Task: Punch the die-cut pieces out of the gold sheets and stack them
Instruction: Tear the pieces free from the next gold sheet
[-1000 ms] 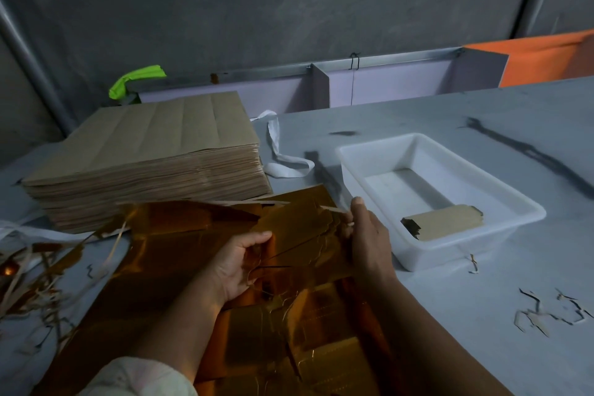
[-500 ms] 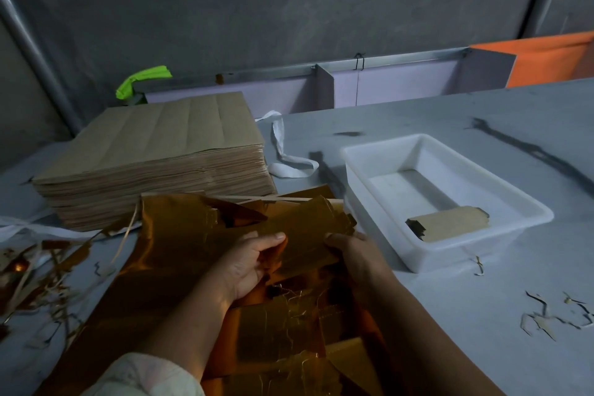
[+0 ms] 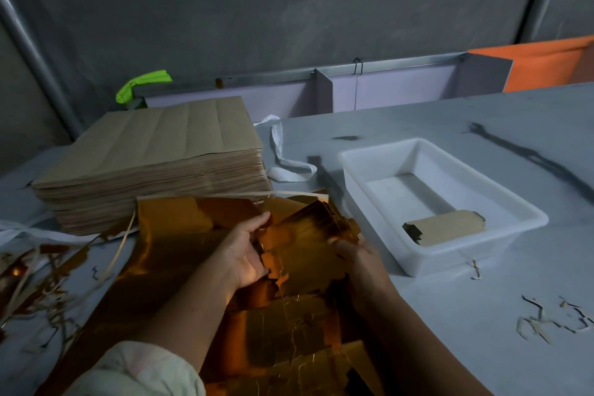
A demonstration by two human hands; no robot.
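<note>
While our left hand (image 3: 247,251) and right hand (image 3: 356,255) each pinch an edge of the shiny gold die-cut card pieces (image 3: 308,244) — lifted just above the torn gold foil sheets (image 3: 180,251) on the grey worktop (image 3: 450,315), beside the white plastic tray (image 3: 456,259) — we judge that uneven pulling could tear a tab caught in the scrap, or fan the bundle apart.

Shiny gold foil sheets (image 3: 173,244) gleam amber; the rectangular plastic tray (image 3: 456,259) is white, the paper stack (image 3: 154,145) plain brown.
</note>
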